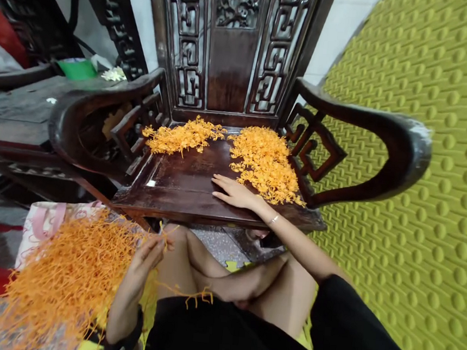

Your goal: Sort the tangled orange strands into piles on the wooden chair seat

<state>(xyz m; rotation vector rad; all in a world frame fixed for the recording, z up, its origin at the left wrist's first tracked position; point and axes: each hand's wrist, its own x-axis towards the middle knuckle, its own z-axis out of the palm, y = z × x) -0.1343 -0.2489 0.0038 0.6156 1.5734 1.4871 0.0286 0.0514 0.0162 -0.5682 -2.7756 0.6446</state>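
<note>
My right hand (234,192) lies flat and open on the dark wooden chair seat (184,179), fingers stretched leftward, just beside the right heap of orange strands (265,161). A second, smaller heap of orange strands (182,137) lies at the seat's back left. My left hand (146,257) is lower left, fingers pinched on a few thin orange strands above my knee. A large loose pile of orange strands (61,280) spreads to the left of that hand, over a pink-and-white bag (43,221).
The carved chair has curved armrests, the left armrest (96,103) and the right armrest (369,124), and a tall back (232,44). A green-yellow bumpy mat (433,176) covers the floor on the right. Dark furniture with a green object (77,67) stands at the left. My bare legs (216,277) sit below the seat.
</note>
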